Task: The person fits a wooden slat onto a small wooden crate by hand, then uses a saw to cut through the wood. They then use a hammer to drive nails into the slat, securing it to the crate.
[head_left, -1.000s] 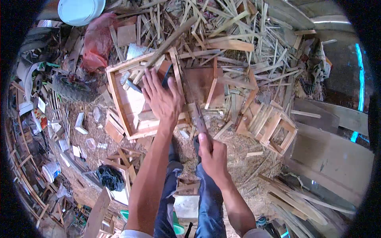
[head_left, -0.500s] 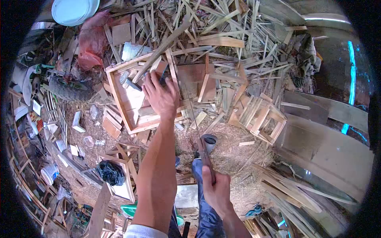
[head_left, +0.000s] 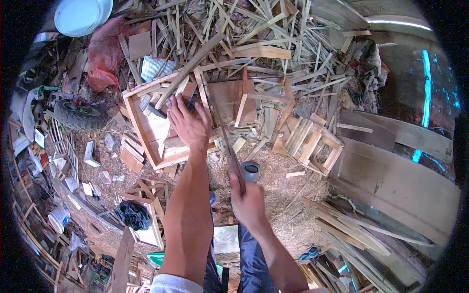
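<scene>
Fingers spread, my left hand (head_left: pixel 189 122) lies over the inner right side of a wooden frame box (head_left: pixel 141 128), beside a grey-brown stick (head_left: pixel 195 61) that slants across it. Whether anything is under the palm is hidden. My right hand (head_left: pixel 248 202) is wrapped round the handle of a handsaw (head_left: pixel 234 168). The saw's blade points up and away, just right of the box, near a brown board (head_left: pixel 224 100); its far end is thin and blurred.
Scrap sticks (head_left: pixel 273 34) are heaped at the top. A slatted wooden piece (head_left: pixel 312 146) sits to the right, long planks (head_left: pixel 351 229) lower right. A tyre (head_left: pixel 78 115), a red bag (head_left: pixel 105 56) and a black bag (head_left: pixel 133 215) lie left. A shoe (head_left: pixel 250 171) shows below.
My right hand and the saw have moved up and to the left. My left hand stays on the box, while the whole view has shifted slightly.
</scene>
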Tool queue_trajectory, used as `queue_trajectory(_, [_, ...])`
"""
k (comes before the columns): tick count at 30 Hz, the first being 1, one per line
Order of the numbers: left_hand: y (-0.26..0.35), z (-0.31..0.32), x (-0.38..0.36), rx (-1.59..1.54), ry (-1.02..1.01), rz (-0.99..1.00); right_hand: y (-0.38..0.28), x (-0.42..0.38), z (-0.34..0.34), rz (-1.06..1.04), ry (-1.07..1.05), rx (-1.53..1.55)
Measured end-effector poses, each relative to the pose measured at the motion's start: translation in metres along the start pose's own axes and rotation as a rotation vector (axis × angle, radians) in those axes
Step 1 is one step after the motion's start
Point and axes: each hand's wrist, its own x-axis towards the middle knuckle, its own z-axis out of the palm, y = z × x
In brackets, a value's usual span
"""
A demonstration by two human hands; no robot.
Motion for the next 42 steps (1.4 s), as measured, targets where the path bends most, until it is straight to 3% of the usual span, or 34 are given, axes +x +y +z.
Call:
queue_trajectory(2, [-0.001, -0.001, 0.002, 0.004, -0.016, -0.006, -0.005, 0.027, 0.015, -0.116, 0.101, 0.009])
queue_trajectory(3, [-0.002, 0.001, 0.001, 0.005, -0.035, -0.026, 0.003, 0.011, 0.011, -0.039, 0.013, -0.035])
queue_trajectory(5, [0.002, 0.001, -0.003, -0.001, -0.056, -0.06, 0.002, -0.047, -0.007, 0.003, 0.036, 0.158])
queue_trajectory(6, [0.003, -0.001, -0.003, 0.007, -0.068, -0.069, 0.016, -0.072, -0.014, -0.151, 0.053, 0.062])
queue_trajectory(8, [0.001, -0.001, 0.002, 0.025, -0.077, -0.072, 0.013, -0.081, -0.01, -0.136, 0.15, 0.229])
queue_trajectory(9, [0.0, -0.002, 0.0, 0.028, -0.093, -0.067, 0.009, -0.066, -0.006, -0.129, 0.145, 0.232])
queue_trajectory(11, [0.004, -0.002, 0.001, 0.025, -0.106, -0.062, -0.001, -0.001, 0.0, 0.098, -0.11, 0.015])
queue_trajectory(14, [0.003, -0.004, 0.004, 0.031, -0.117, -0.065, -0.007, 0.038, 0.015, -0.09, 0.004, 0.073])
queue_trajectory(15, [0.001, -0.002, 0.002, 0.044, -0.108, -0.06, -0.01, 0.013, -0.002, -0.036, -0.101, -0.012])
queue_trajectory(17, [0.0, 0.003, -0.003, 0.064, -0.094, -0.062, -0.004, -0.049, -0.021, -0.01, -0.007, 0.143])
queue_trajectory(20, [-0.003, 0.002, -0.001, 0.026, -0.117, -0.048, -0.023, -0.045, -0.02, -0.055, 0.084, 0.272])
queue_trajectory(21, [0.001, 0.0, -0.001, 0.034, -0.124, -0.067, -0.015, -0.014, -0.008, 0.043, -0.009, 0.12])
queue_trajectory(23, [0.003, 0.0, -0.002, 0.037, -0.115, -0.071, -0.012, 0.053, 0.015, 0.026, -0.112, 0.038])
queue_trajectory(26, [-0.002, 0.004, -0.003, 0.067, -0.073, -0.042, -0.028, 0.01, -0.01, 0.198, -0.169, -0.002])
queue_trajectory(27, [-0.002, 0.005, -0.003, 0.071, -0.061, -0.031, -0.027, -0.026, -0.013, 0.018, 0.065, 0.212])
queue_trajectory(30, [-0.004, 0.003, -0.002, 0.088, -0.063, -0.019, -0.018, -0.069, -0.02, 0.016, 0.066, 0.295])
queue_trajectory(33, [0.0, 0.003, -0.003, 0.07, -0.057, -0.029, -0.026, 0.013, -0.001, 0.12, -0.061, 0.017])
queue_trajectory(35, [0.002, -0.002, -0.003, 0.054, -0.096, -0.058, -0.026, 0.055, 0.014, 0.052, -0.056, -0.004])
queue_trajectory(38, [0.004, 0.002, 0.0, 0.036, -0.14, -0.083, -0.025, 0.002, 0.001, 0.197, -0.032, 0.074])
queue_trajectory(40, [-0.001, 0.003, -0.004, 0.053, -0.12, -0.079, -0.03, -0.051, -0.013, -0.166, 0.208, 0.211])
queue_trajectory(41, [-0.002, 0.003, -0.004, 0.032, -0.116, -0.077, -0.035, -0.047, -0.013, -0.169, 0.203, 0.212])
queue_trajectory(42, [-0.003, 0.002, -0.004, 0.037, -0.116, -0.081, -0.038, -0.043, -0.015, -0.035, 0.122, 0.222])
